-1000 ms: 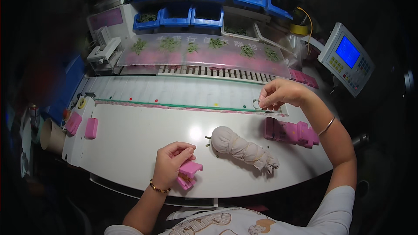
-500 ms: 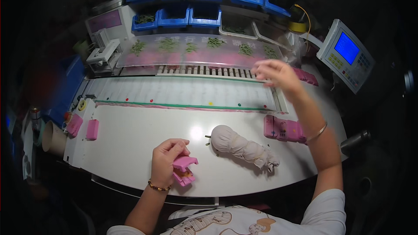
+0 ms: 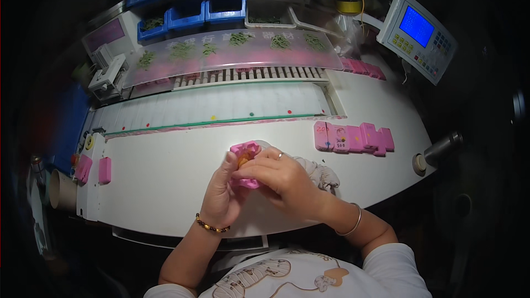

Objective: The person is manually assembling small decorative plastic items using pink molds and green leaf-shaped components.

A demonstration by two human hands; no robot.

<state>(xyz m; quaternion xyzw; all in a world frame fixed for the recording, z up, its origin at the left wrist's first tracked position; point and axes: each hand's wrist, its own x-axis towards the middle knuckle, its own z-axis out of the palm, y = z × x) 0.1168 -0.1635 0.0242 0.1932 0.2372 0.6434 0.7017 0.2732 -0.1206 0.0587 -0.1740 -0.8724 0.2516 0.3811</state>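
**Two hands close together on a small pink clip above a white tabletop**

Seen from above, a person's left hand and right hand meet over the middle of the white tabletop. Between them is a pink clip, a small plastic piece, lifted just off the surface. The left hand's grip is closed around the clip from below and the side. The right hand's fingers are pinched on its near edge, and something small and orange shows at the fingertips; what it is cannot be told.

Just beside the right hand, partly hidden by it, lies a white cloth bundle. Further right, well apart, a row of pink clips lies flat on the tabletop. Beyond the hands runs a white belt with a green edge, and behind it a clear cover over green items. Blue bins line the back, and a control panel stands at the upper right.

Likely risks: the clip is small and held only at the fingertips, so a slip could drop it onto the tabletop or off the near edge. The orange piece could fall out unnoticed. The right wrist is close to the bundle and could nudge it.
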